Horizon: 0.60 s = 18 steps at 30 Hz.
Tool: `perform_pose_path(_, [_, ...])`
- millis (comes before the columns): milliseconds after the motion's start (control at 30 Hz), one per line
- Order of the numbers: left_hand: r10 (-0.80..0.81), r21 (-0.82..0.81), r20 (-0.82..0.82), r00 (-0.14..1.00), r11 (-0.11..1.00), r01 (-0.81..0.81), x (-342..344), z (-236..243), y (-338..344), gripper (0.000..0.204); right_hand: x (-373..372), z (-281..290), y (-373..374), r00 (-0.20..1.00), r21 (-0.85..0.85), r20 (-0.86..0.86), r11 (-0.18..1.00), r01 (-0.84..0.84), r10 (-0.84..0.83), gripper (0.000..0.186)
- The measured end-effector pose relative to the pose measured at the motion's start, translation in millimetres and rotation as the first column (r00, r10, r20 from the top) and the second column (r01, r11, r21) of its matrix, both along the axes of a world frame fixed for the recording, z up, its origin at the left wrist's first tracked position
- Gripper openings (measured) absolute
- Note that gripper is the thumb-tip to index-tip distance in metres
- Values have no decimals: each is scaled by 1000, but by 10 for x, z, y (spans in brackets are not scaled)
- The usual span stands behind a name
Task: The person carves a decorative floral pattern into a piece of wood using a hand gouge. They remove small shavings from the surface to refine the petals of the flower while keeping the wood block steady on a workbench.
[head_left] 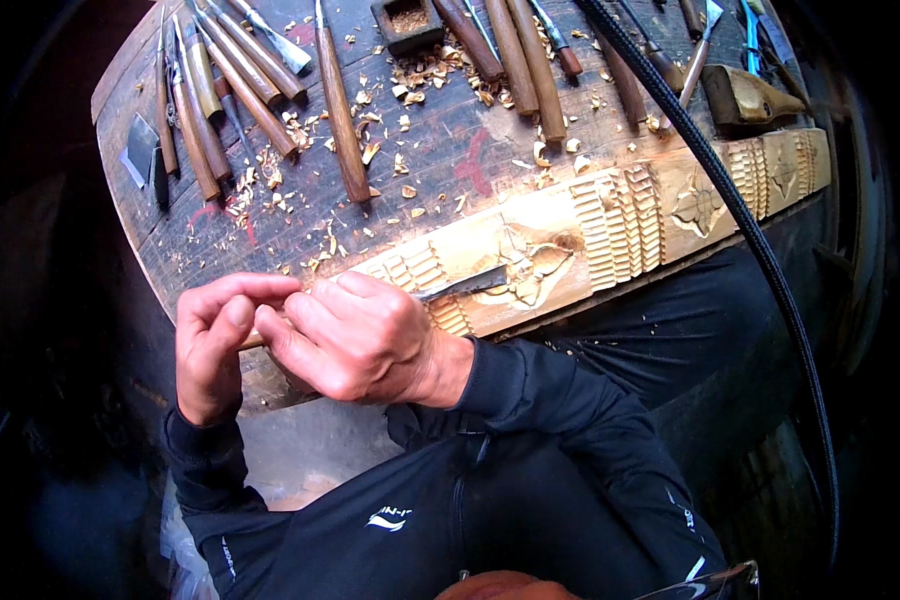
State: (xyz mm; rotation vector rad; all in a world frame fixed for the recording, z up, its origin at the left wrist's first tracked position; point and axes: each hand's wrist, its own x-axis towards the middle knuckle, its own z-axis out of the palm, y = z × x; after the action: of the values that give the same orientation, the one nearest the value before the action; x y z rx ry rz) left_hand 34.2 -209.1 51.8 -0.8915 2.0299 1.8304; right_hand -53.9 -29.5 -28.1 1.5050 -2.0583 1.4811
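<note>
- Two bare hands meet toward the eight-to-nine o'clock side: the left hand (208,350) is outermost, thumb and fingers curled, and the right hand (355,335) is beside it, knuckles up
- The right hand looks clenched around a chisel (478,282), whose grey blade sticks out toward two-thirty; whether the left hand also grips the handle, I cannot tell
- A carved board (562,212) runs from just beyond the hands out toward two o'clock, and the blade tip lies over the near edge of its leafy motif (542,275); contact is unclear
- The step in hand seems to be paring this motif; bands of notches on both sides already look cut
- The next move probably calls for a shallow, controlled push along the relief, sparing the thin leaf edges
- Spare chisels (255,75) lie toward eleven o'clock, a wooden mallet (742,98) at two
</note>
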Motion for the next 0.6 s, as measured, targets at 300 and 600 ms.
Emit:
perform_pose_path(300, [-48,11,-299,953,998,54,661,310,465,99,204,344,440,965,-56,-149,972,-228,217,38])
perform_pose_path(600, [-20,115,-309,951,992,59,854,-99,600,117,199,137,549,909,83,-163,923,-376,384,24])
